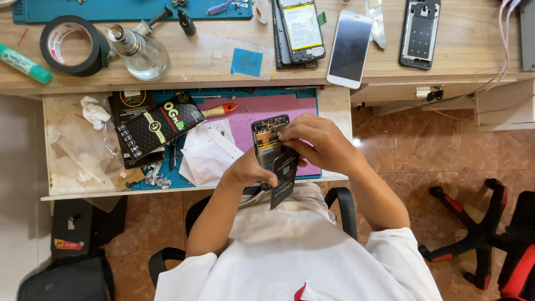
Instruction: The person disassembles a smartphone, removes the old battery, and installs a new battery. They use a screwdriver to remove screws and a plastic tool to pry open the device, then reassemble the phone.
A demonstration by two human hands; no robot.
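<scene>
Left hand [248, 170]: gripping the opened phone [271, 139] upright, steadying it.
Right hand [315, 142]: fingers curled, pressing the black battery pouch [284, 178] against it.

Pink mat [262, 108], black tape roll [72, 45]

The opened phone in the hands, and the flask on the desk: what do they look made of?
Opened phone: seemingly plastic frame and metal parts, matte dark with glinting pieces; both hands, left and right, grip it. Flask: clear glass, glossy and see-through, with a shiny, probably metal top.
</scene>
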